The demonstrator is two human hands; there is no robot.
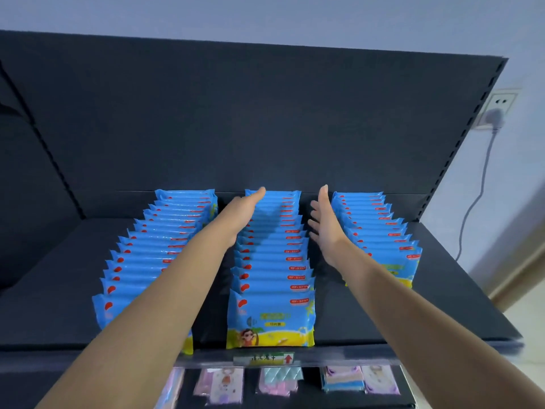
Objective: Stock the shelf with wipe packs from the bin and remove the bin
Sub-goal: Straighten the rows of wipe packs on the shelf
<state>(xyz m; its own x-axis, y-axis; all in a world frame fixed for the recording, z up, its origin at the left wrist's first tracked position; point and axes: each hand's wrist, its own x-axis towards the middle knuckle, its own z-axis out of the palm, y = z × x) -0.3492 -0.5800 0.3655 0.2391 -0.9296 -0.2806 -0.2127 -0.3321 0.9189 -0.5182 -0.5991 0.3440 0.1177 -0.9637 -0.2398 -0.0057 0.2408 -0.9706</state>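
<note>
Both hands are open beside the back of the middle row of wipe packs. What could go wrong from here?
1. The left hand and right hand flank the middle row of upright packs; an uneven squeeze may topple it sideways.
2. Its front pack stands at the shelf edge; a forward push could tip it off.
3. The left forearm crosses the left row; pulling back might drag those packs.

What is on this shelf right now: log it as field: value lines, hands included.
shelf: dark, three rows of wipe packs
left row: upright blue packs
middle row: upright, front pack at shelf edge
right row: upright blue packs
left hand: open, at middle row's left side
right hand: open, fingers spread, at middle row's right side
bin: not in view
</note>
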